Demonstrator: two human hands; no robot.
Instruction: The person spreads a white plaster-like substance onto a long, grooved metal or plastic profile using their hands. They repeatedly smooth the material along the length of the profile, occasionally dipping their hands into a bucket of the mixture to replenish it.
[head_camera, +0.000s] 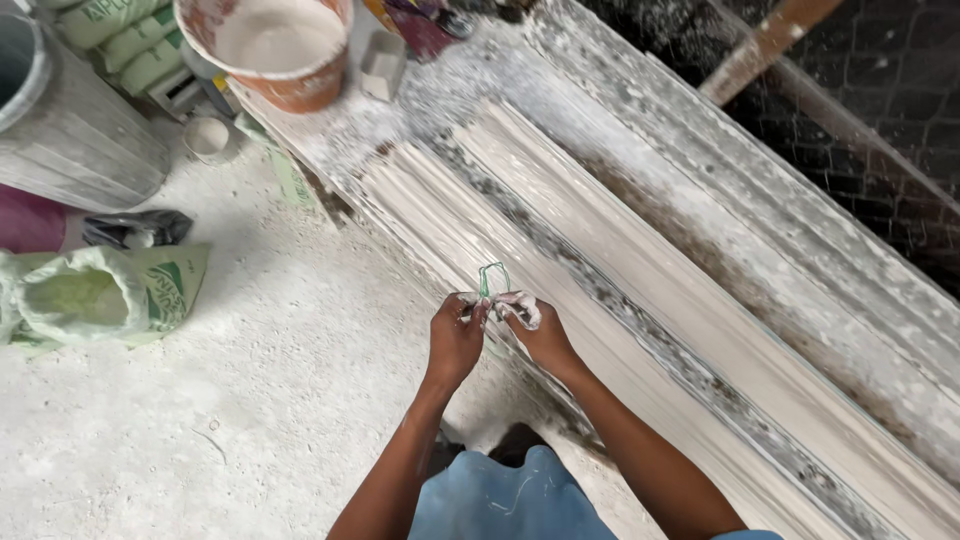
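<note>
My left hand (455, 335) and my right hand (535, 328) meet over the near edge of a long white plaster moulding (560, 230) that lies on a plaster-dusted bench (700, 130). Both hands pinch a thin green wire loop (491, 277) that stands up between the fingertips. White plaster clings to the fingers of my right hand. The lower ends of the wire are hidden by the fingers.
An orange bucket of white plaster (275, 45) stands at the bench's far end beside a small white block (382, 65). A grey drum (65, 110), green-printed sacks (95, 295), a black bag (135, 228) and a small cup (208, 136) sit on the dusty floor (250, 400) at left. Dark brick wall (880, 100) at right.
</note>
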